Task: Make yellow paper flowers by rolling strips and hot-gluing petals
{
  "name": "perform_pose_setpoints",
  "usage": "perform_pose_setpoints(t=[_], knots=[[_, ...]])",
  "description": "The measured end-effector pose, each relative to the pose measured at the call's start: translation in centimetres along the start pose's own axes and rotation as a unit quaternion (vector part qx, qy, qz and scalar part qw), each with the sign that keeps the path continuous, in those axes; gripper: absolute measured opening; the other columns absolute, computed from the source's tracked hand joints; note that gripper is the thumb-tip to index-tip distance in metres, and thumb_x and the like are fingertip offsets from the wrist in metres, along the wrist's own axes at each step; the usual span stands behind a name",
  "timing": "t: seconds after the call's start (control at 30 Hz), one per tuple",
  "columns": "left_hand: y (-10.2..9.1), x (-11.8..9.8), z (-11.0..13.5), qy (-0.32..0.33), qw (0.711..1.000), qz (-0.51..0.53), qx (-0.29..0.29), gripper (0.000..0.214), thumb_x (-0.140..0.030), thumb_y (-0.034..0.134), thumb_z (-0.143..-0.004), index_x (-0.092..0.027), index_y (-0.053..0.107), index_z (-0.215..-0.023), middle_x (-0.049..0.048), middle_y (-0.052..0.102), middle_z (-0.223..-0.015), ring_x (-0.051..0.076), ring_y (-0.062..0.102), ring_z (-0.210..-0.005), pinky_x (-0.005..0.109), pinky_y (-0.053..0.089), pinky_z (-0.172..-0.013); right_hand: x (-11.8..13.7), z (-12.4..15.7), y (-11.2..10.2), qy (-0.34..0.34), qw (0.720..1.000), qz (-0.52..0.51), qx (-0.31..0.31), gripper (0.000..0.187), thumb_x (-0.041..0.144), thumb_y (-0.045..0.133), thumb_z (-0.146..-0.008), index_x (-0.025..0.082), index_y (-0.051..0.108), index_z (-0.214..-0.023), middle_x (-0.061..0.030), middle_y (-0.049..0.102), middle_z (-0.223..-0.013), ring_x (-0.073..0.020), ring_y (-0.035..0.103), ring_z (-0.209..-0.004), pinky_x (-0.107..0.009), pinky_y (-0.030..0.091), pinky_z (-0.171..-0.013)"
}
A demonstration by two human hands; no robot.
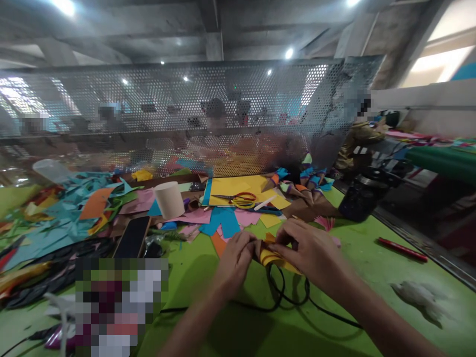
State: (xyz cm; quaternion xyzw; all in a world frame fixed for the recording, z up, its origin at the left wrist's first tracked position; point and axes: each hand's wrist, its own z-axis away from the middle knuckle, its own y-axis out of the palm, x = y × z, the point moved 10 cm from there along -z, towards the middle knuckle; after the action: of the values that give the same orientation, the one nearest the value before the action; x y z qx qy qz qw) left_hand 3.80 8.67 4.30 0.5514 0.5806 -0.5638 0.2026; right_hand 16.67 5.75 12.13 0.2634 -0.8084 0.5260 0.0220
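Note:
Over the green tabletop, my left hand (238, 255) is closed on the left, brown end of a small paper piece. My right hand (303, 245) pinches the yellow paper strips (273, 258) that curl out of that piece's right side. What lies under the fingertips is hidden. A black cable (277, 297) loops on the table just below both hands. Beyond them lie blue paper pieces (225, 223) and a stack of yellow paper (238, 187), with yellow-handled scissors (243, 199) on top.
A white paper roll (169, 200) and a phone (132, 237) stand and lie left among heaped paper scraps. Finished-looking paper cones (303, 188) sit at the back right. A red pen (402, 249) and a dark container (360, 196) are rightward. A perforated metal screen (167, 109) rises behind; a person (357, 141) sits right.

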Motion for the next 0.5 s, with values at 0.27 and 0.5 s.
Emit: perform_pose_setpoints(t=[0.27, 0.5], knots=[[0.2, 1.0, 0.0, -0.026, 0.999, 0.045, -0.003, 0.031, -0.036, 0.033, -0.099, -0.021, 0.058, -0.091, 0.0026, 0.057, -0.093, 0.019, 0.051, -0.094, 0.030, 0.039, -0.084, 0.7, 0.4, -0.2, -0.070, 0.997, -0.016, -0.039, 0.008, 0.021, 0.067, -0.086, 0.020, 0.064, -0.079, -0.0007, 0.066, -0.077, -0.0166, 0.061, -0.069, -0.027, 0.040, -0.063], [0.4, 1.4, 0.1, -0.031, 0.996, 0.088, -0.008, 0.029, -0.035, 0.034, -0.098, -0.021, 0.056, -0.086, 0.0026, 0.056, -0.094, 0.019, 0.051, -0.093, 0.029, 0.039, -0.085, 1.1, 0.7, -0.4, -0.107, 0.993, -0.029, -0.051, 0.007, 0.018, 0.064, -0.088, 0.020, 0.065, -0.082, -0.0017, 0.064, -0.079, -0.0167, 0.060, -0.070, -0.027, 0.041, -0.064]])
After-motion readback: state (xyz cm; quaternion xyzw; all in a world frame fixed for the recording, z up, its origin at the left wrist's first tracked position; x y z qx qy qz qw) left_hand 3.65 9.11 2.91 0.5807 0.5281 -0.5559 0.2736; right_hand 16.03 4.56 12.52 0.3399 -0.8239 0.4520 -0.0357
